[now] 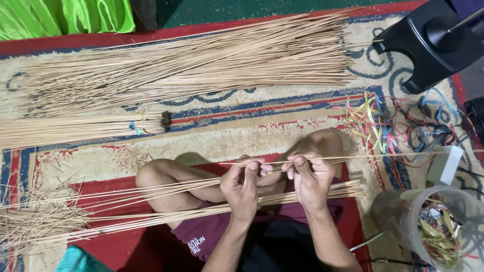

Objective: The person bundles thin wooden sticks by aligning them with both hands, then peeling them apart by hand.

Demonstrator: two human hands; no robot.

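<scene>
Seen from the head camera, the person sat cross-legged on a patterned carpet (242, 138), and both hands were raised over the lap. The left hand (243, 185) and the right hand (311, 179) each pinched one thin stick (322, 159) between thumb and fingertips, fingers drawn narrow around it, so that it lay level between them and reached out to the right past the knee. Under the hands, a loose sheaf of sticks (166, 199) rested across the legs, running from a frayed heap of trimmings (35, 216) at the left to the ends just right of the right hand. Farther up the carpet a large pile of sticks (191, 65) was spread wide, and just below it lay a tied bundle (80, 128), bound near its dark end with a bit of coloured strip. To the right sat a tangle of coloured ribbons (388, 126), a clear plastic jar (433, 226) with more strips inside, a small white box (446, 163) and a black stool (428, 43); a bright green bag (65, 15) showed at the top left. Judging by this, the work looked to be somewhere in its middle: one bundle was bound, a sheaf was gathered on the lap and a heap of trimmings had built up, while the big pile, much the greater share, seemed untouched.
</scene>
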